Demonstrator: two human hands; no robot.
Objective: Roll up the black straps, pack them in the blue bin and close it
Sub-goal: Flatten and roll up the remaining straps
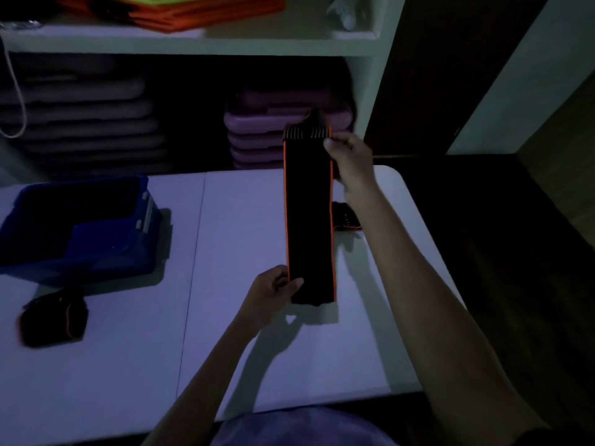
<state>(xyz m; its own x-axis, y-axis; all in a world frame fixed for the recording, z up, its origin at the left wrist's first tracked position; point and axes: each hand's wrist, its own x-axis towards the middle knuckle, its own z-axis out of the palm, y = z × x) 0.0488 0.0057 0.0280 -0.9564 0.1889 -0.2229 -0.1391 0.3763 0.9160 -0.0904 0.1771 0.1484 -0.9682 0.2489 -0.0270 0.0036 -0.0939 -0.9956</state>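
Note:
A long black strap (308, 217) with orange edges is stretched flat above the white table (128, 349). My right hand (349, 160) pinches its far end, which has striped stitching. My left hand (273, 294) grips its near end. A rolled black strap (53, 320) lies on the table at the near left. Another black strap (346, 215) lies partly hidden behind my right forearm. The blue bin (19, 252) stands open at the far left, with its lid (103, 239) leaning inside it.
A white shelf unit (367, 85) stands behind the table, holding stacked purple platforms (257, 130) and grey ones (80, 117). Orange folded items (180, 14) lie on the upper shelf. A white cord (16, 88) hangs at the left. The room is dim.

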